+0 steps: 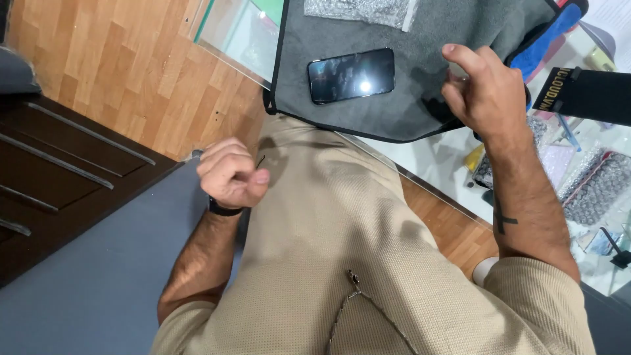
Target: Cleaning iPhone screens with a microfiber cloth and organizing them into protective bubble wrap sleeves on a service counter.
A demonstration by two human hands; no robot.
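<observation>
Seen from above: left hand (231, 174) curled closed, pinching a thin dark pin (261, 161) near the lap. Right hand (485, 92) raised over a grey mat (407, 79), gripping something small, unclear what. Black phone (351, 75) lying flat on the mat, near its overhanging edge; could slide off if nudged. Bubble-wrap bags (595, 187) crowding the glass table (434, 158).

Bright, even indoor light. Overhead lamp glare spot on dark phone screen (351, 75). Soft shadows under hands on beige shirt (342, 217). Glass tabletop (427, 154) reflective. Slight wide-angle stretch at edges; focus mostly sharp.
</observation>
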